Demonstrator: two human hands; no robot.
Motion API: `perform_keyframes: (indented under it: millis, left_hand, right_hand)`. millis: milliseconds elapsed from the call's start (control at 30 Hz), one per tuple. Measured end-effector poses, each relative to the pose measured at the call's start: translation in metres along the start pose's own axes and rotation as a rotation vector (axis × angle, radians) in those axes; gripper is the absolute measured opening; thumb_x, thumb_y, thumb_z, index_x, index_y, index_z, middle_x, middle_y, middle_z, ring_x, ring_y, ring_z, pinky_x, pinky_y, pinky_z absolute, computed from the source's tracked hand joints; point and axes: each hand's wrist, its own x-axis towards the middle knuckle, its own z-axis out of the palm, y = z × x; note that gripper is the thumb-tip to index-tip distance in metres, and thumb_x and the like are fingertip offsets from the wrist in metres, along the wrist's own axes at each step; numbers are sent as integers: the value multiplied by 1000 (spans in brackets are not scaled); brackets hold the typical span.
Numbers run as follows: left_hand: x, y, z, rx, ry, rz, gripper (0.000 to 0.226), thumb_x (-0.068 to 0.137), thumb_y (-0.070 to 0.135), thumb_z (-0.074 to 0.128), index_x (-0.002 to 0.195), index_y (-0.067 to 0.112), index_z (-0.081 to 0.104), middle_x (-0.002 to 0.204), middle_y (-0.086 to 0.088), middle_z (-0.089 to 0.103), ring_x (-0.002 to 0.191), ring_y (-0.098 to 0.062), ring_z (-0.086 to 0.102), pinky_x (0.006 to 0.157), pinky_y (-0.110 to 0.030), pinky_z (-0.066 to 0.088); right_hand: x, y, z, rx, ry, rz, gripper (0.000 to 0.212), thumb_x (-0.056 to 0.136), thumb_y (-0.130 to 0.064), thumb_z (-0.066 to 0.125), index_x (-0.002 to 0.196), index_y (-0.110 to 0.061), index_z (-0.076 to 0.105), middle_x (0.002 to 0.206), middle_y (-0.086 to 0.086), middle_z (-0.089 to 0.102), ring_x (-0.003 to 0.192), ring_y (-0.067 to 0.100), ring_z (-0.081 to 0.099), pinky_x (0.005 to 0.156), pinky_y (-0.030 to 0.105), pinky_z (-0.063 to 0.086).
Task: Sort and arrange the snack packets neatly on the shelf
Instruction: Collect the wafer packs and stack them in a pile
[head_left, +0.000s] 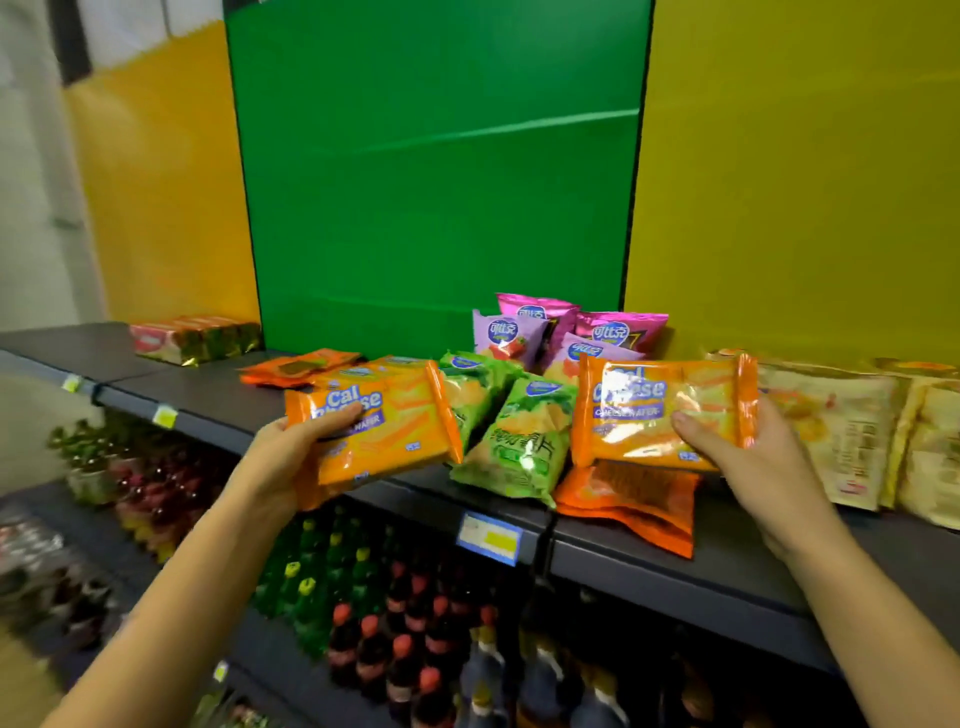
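The left hand (283, 452) grips the first wafer packet (384, 431) by its left end, thumb curled over the front face and fingers behind. The right hand (748, 457) grips the second wafer packet (660, 405) at its lower right corner, thumb on the front. Both packets are held over the front of the shelf (208, 400). Green packets (519, 431) lie between the hands, with pink and purple packets (561, 332) beyond them. An orange pouch (634, 499) lies directly below the second wafer packet. Beige packets (852, 426) lie just right of the right hand. Bottles (395, 597) stand below both hands.
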Motion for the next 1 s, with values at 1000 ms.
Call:
perform_keyframes:
  millis: [1000]
  left_hand:
    - [288, 64, -118, 208, -155, -123, 7, 88, 11, 55, 82, 8, 56, 41, -1, 65, 34, -11, 61, 33, -25, 50]
  right_hand:
    - [226, -38, 384, -1, -12, 268, 48, 78, -21, 61, 122, -1, 52, 123, 21, 59, 107, 34, 60, 66, 39, 55]
